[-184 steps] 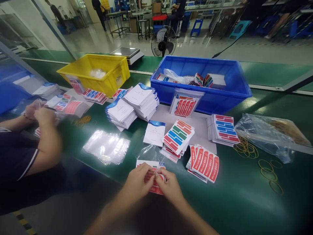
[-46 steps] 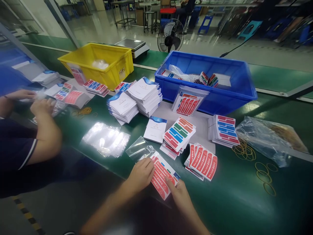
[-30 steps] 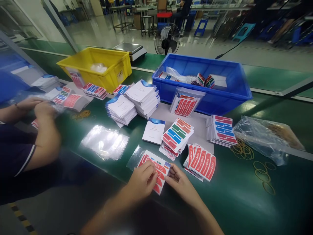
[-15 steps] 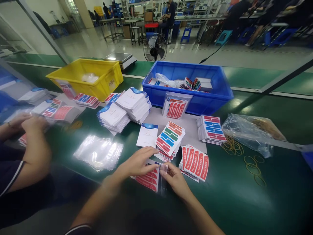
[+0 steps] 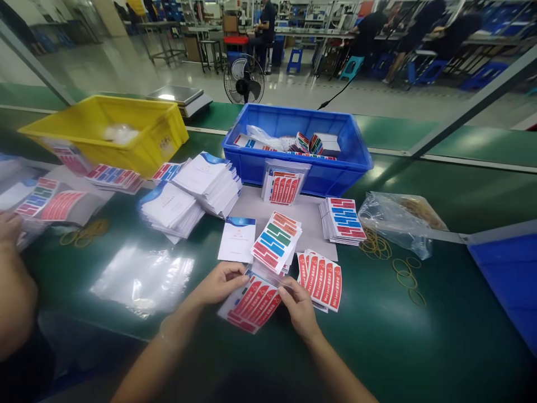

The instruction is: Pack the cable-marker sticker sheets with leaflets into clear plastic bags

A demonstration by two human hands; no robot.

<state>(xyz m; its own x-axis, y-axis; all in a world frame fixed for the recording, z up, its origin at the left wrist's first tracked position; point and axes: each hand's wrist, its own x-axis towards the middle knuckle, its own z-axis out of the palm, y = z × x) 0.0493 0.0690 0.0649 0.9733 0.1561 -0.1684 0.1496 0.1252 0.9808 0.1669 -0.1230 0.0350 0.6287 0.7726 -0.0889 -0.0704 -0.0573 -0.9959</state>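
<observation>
My left hand [image 5: 222, 281] and my right hand [image 5: 297, 302] both pinch the top edge of a clear bag holding red sticker sheets [image 5: 251, 305], low on the green table [image 5: 419, 347]. Just beyond lie a stack of red, green and blue sticker sheets [image 5: 277, 240], a fan of red sheets [image 5: 321, 278] to the right, and a white booklet [image 5: 237, 239].
Behind stand a blue bin [image 5: 297, 145] and a yellow bin [image 5: 104, 131], with white booklet stacks [image 5: 191, 190] between. A pile of clear bags [image 5: 142, 277] lies left. Rubber bands [image 5: 403, 266] and a plastic bag [image 5: 398, 215] lie right. A co-worker's arm [image 5: 14, 285] is at far left.
The sticker sheets have gone fully into the clear bag, and both hands have shifted to pinching its open end. My view has swung to the right.
</observation>
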